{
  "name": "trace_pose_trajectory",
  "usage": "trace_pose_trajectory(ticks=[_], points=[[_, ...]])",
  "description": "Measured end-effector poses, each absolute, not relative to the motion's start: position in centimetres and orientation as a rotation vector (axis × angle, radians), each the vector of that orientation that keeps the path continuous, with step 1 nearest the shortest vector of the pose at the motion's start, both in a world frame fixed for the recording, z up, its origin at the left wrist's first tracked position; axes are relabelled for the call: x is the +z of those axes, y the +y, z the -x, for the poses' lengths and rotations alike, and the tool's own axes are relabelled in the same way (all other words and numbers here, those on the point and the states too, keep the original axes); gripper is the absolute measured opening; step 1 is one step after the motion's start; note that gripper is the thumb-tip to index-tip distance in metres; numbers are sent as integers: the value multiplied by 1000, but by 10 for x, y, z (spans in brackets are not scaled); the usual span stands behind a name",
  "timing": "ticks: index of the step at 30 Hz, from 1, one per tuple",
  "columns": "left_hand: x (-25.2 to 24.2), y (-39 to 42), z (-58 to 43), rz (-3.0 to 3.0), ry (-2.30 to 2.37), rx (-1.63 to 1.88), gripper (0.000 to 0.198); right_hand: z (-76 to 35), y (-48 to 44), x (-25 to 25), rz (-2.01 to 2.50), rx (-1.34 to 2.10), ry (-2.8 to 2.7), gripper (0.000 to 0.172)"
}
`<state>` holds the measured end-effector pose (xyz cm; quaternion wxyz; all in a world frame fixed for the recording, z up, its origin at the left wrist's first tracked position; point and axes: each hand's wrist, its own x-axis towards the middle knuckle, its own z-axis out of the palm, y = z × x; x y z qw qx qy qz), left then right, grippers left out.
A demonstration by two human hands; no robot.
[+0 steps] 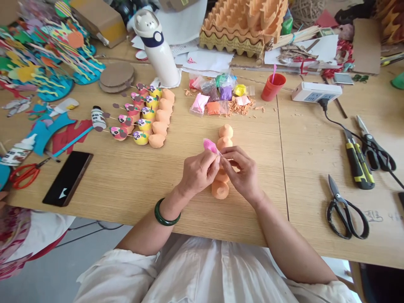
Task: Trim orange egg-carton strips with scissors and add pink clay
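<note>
Table point(132, 185): wooden, spanning the whole view, heavily loaded along its far edge. Egg trays point(243, 25) stacked at far centre. Paper cut-outs point(47, 54) piled at far left. White bottle point(159, 48) upright, far of centre-left. Power strip point(315, 91) far right, cable running near-right. Phone point(67, 177) flat at near left, red scissors point(23, 174) just left of it. Black scissors point(345, 210) at near right; utility knife point(358, 162) and a second pair beyond them. Painted cup row point(143, 113) left of centre, partly decorated. Clay packets point(217, 94) far of centre, red cup point(273, 86) to their right.

Orange strip point(222, 168): a line of orange domes lying on the table at centre, running near to far, partly hidden by both hands.

Left hand point(198, 172) and right hand point(243, 172): close together above the strip, fingertips pinched on pink clay point(210, 146), which is held just above the strip's far half. Green bangle point(166, 214) on the left wrist.
</note>
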<state>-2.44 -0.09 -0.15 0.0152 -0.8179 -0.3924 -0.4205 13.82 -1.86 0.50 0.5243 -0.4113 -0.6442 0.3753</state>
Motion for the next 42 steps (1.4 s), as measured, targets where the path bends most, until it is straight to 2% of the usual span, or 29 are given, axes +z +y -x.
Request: trace_pose_trajectory(ticks=[5, 9, 13, 19, 22, 24, 31, 35, 36, 39, 40, 42], points=[[-1, 1, 24, 2532, -1163, -1380, 24, -136, -20, 5, 969, 813, -1611, 10], [1, -2, 20, 2519, -1143, -1309, 28, -135, -20, 1, 1049, 689, -1638, 15], [2, -4, 16, 2521, -1090, -1385, 31, -140, -18, -3, 1158, 612, -1516, 20], [1, -1, 20, 2489, -1174, -1451, 29, -140, -20, -2, 1137, 751, -1467, 1], [0, 0, 19, 2489, -1127, -1416, 29, -139, -20, 1, 1125, 780, -1480, 9], [0, 0, 18, 2466, -1099, -1400, 29, -139, -19, 2, 1117, 759, -1535, 7], [4, -2, 18, 2421, -1017, -1363, 31, -141, -17, 2, 1212, 463, -1576, 12], [7, -1, 24, 2493, -1133, -1438, 19, -142, -16, 0, 1183, 553, -1487, 13], [7, 0, 26, 2473, -1172, -1471, 22, -142, -16, 0, 1181, 599, -1443, 15], [4, 9, 31, 2462, -1207, -1430, 77, -143, -14, -1, 1187, 758, -1321, 22], [3, 12, 32, 2495, -1194, -1389, 90, -143, -13, -1, 1180, 809, -1299, 24], [-1, 16, 34, 2588, -1179, -1342, 97, -144, -11, -1, 1157, 908, -1284, 25]])
